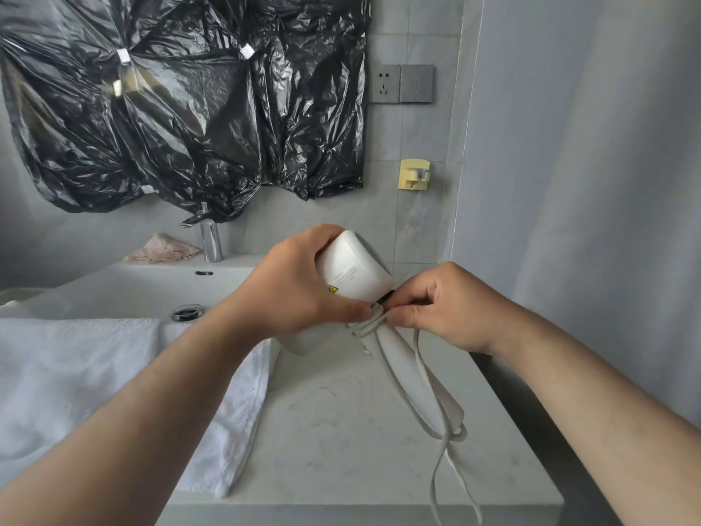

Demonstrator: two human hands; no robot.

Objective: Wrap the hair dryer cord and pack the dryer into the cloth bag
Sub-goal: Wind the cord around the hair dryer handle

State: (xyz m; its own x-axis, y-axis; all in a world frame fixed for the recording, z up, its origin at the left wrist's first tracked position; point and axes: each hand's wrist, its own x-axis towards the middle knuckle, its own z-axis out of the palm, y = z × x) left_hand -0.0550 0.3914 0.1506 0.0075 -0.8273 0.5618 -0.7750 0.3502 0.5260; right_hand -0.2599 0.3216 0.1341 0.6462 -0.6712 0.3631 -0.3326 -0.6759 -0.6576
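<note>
A white hair dryer (pixel 354 273) is held above the marble counter (pixel 341 430), its handle pointing down toward me. My left hand (pixel 296 290) grips the dryer's body from the left. My right hand (pixel 444 305) pinches the white cord (pixel 428 377) where it crosses the top of the handle. A couple of cord turns lie around the handle there. The rest of the cord loops down along the handle and hangs past the counter's front edge. No cloth bag is in view.
A white towel (pixel 95 373) drapes over the sink's (pixel 151 286) front edge on the left. A chrome faucet (pixel 210 241) stands behind. Black plastic (pixel 182 100) covers the mirror. A wall socket (pixel 385 83) and a yellow holder (pixel 413 174) are on the tiles.
</note>
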